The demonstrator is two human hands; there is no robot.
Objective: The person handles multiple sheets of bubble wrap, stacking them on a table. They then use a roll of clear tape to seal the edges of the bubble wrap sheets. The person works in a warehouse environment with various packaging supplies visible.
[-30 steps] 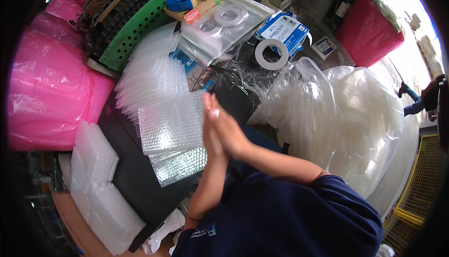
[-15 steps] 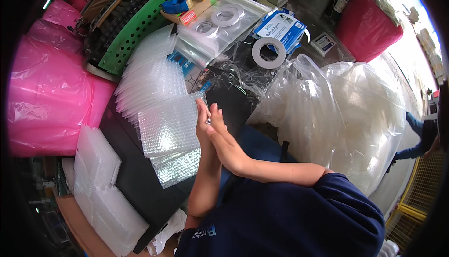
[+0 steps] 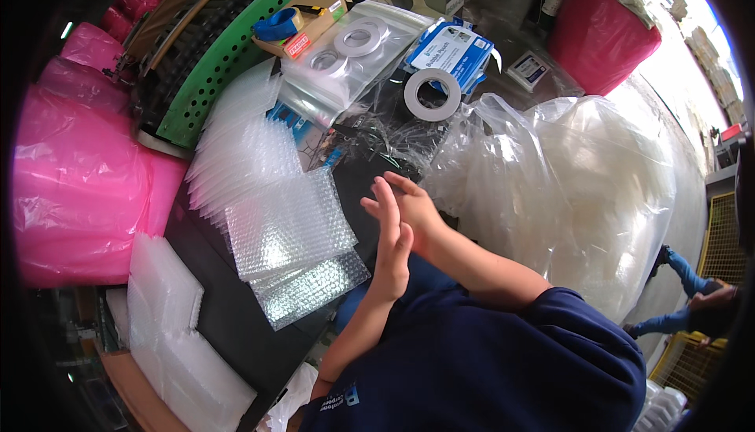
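Note:
Over the front edge of the black table [image 3: 216,286], my left hand [image 3: 391,235] is upright with its fingers stretched out. My right hand [image 3: 418,210] is just behind it, fingers extended too, its palm turned toward the left one. Whether the palms touch is hidden; nothing shows between them. Nearest to the left hand lie clear bubble wrap pouches [image 3: 279,220], fanned out in an overlapping row. A shinier pouch [image 3: 311,290] lies at the near end of that row.
Another stack of bubble pouches [image 3: 177,345] lies at the left. Tape rolls [image 3: 432,111], a flat plastic bag [image 3: 314,90] and a blue-and-white package [image 3: 452,51] sit at the back. A large clear bag [image 3: 582,188] bulges at the right; pink-wrapped bundles [image 3: 86,188] stand left. Another person [image 3: 692,306] is far right.
My hands, earlier pressed palm to palm beside the pouches, have shifted right and slid out of line with each other. The view has turned slightly. The other person shows more at the right.

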